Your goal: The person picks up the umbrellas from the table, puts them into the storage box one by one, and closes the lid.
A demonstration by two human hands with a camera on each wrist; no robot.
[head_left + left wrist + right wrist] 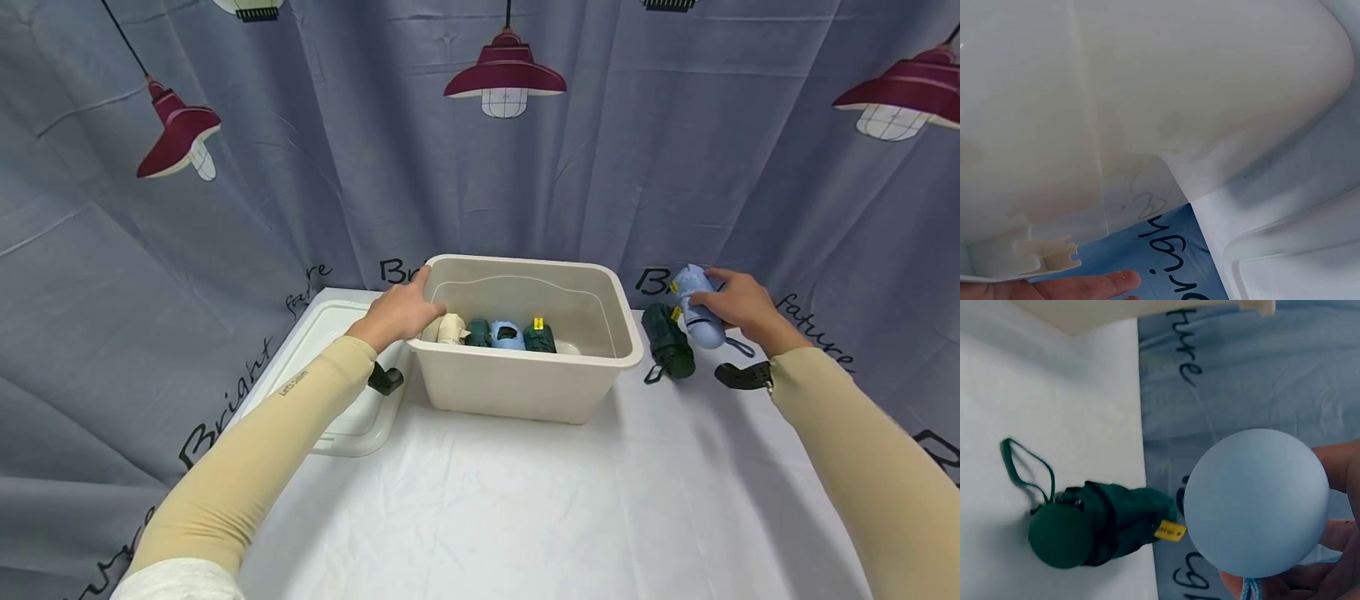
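Note:
My right hand point(742, 310) grips a folded light blue umbrella point(703, 321) above the table's right side; its round handle end point(1257, 503) faces the right wrist camera, wrist cord hanging. Just left of it a folded dark green umbrella point(667, 340) with a yellow tag lies on the table. My left hand point(405, 310) holds the left rim of a cream plastic bin point(517, 383), thumb inside and fingers outside. Inside the bin, a cream umbrella point(452, 329), two green ones and a blue umbrella point(507, 335) stand in a row along the near wall.
The bin's white lid point(360, 417) lies flat on the table to the left, partly under my left forearm. A grey-blue curtain point(337, 167) printed with lamps hangs right behind the white table point(510, 500). Bare bin floor shows right of the row.

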